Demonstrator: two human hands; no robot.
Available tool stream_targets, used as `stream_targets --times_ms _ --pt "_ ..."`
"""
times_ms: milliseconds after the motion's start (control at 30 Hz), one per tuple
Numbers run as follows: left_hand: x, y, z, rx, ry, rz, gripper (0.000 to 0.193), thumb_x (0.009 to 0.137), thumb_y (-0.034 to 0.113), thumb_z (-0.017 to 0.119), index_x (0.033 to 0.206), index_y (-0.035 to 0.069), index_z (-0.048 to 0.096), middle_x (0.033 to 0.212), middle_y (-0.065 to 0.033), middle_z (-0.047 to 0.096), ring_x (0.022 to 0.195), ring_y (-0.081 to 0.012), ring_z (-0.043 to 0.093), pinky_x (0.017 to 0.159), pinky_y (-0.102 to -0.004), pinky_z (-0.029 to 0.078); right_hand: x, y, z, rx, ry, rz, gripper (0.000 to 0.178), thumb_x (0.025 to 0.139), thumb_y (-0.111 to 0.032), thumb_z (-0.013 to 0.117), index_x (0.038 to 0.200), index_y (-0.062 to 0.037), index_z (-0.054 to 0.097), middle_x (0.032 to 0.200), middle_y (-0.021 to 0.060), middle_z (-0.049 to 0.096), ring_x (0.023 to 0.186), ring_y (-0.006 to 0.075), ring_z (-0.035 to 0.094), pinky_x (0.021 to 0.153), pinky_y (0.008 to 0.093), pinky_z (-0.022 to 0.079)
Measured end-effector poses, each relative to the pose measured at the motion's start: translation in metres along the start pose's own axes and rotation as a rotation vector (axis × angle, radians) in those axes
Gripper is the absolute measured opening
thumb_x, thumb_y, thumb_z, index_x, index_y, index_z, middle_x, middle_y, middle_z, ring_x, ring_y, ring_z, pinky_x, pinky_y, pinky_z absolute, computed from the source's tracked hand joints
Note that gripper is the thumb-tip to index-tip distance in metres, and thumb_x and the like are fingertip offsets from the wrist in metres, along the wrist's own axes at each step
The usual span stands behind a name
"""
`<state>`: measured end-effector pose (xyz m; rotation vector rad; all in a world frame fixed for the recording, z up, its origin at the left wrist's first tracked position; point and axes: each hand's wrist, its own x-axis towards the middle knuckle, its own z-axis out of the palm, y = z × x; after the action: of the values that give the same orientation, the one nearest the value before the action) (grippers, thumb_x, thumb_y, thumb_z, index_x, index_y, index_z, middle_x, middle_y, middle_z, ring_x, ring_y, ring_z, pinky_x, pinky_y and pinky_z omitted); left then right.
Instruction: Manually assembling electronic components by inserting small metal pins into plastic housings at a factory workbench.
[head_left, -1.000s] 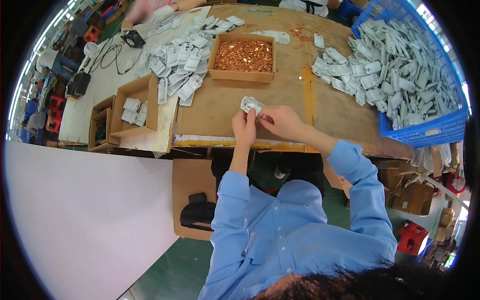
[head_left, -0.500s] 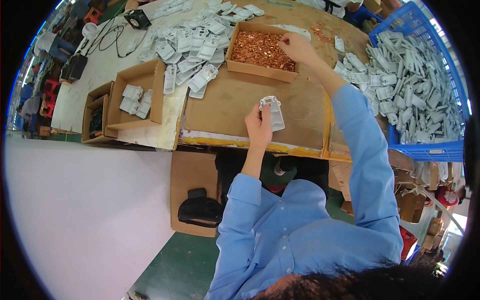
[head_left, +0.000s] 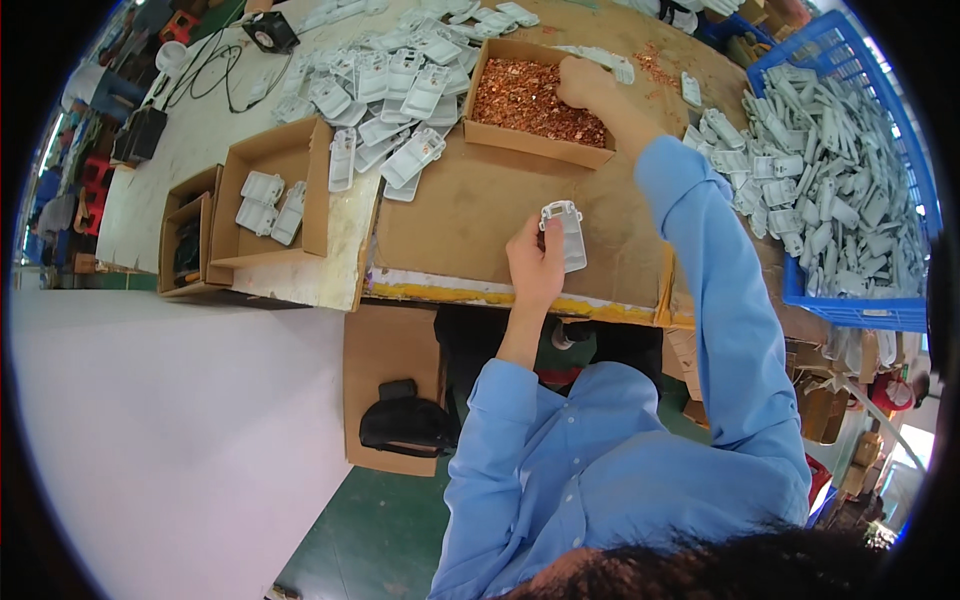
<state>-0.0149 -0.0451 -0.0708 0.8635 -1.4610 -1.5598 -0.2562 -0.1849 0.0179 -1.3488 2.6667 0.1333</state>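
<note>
A grey plastic case (head_left: 565, 234) is held over the bench (head_left: 470, 215) by the left hand (head_left: 535, 265), fingers pinching its edge. The right hand (head_left: 585, 82) is reached into the box of copper bits (head_left: 530, 100), fingers curled; whether a bit is gripped cannot be told. A pick-up step is judged in hand; fitting a bit into the case seems called for next.

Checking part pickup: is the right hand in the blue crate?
No, the right hand is in the cardboard box of copper pieces, apart from the blue crate.

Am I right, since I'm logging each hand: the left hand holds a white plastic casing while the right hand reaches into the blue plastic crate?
Not quite. The head view shows the right hand in the cardboard box of copper-coloured bits, not the blue plastic crate. The left hand does hold the white plastic casing.
</note>
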Motion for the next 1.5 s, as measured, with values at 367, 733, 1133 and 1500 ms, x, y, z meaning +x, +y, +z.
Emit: stream_targets --times_ms 367,733,1133,1500 --pt "-0.001 0.007 0.001 0.002 0.013 0.04 0.024 0.098 0.019 0.053 0.094 -0.004 0.061 0.072 -0.0053 0.062 0.067 -0.0069 0.051 0.061 -0.0264 0.045 -0.011 0.003 0.003 0.241 0.01 -0.065 0.033 0.089 -0.022 0.057 0.109 0.0029 0.065 0.114 0.0215 0.065 0.107 0.0358 0.063 0.09 0.0441 0.052" --pt "-0.002 0.002 0.002 0.009 0.047 0.022 0.02 0.097 0.015 0.054 0.092 -0.003 0.062 0.078 0.0008 0.06 0.073 -0.005 0.047 0.064 -0.0237 0.043 -0.133 0.04 0.019 1.16 0.17 -0.366 0.013 0.087 -0.011 0.062 0.088 0.0021 0.062 0.073 0.0089 0.066 0.065 0.0136 0.062 0.061 0.0297 0.051" --pt "-0.027 0.026 0.005 -0.175 -0.08 -0.193 0.027 0.099 0.03 0.051 0.103 0.006 0.061 0.084 -0.0056 0.065 0.071 -0.013 0.062 0.062 -0.025 0.048 -0.389 0.119 0.098 1.856 -0.231 -0.028 0.014 0.092 -0.01 0.062 0.101 0.0003 0.06 0.091 0.0094 0.069 0.075 0.0123 0.064 0.067 0.0251 0.052" --pt "-0.162 0.043 0.031 -0.371 -0.478 -0.598 0.034 0.103 0.034 0.042 0.112 0.004 0.055 0.089 -0.0125 0.068 0.065 -0.0178 0.066 0.058 -0.0309 0.055 -0.476 0.134 0.127 2.232 -0.237 0.215 0.01 0.089 -0.008 0.067 0.098 -0.0037 0.063 0.095 0.0121 0.071 0.077 0.0134 0.067 0.069 0.0242 0.054"
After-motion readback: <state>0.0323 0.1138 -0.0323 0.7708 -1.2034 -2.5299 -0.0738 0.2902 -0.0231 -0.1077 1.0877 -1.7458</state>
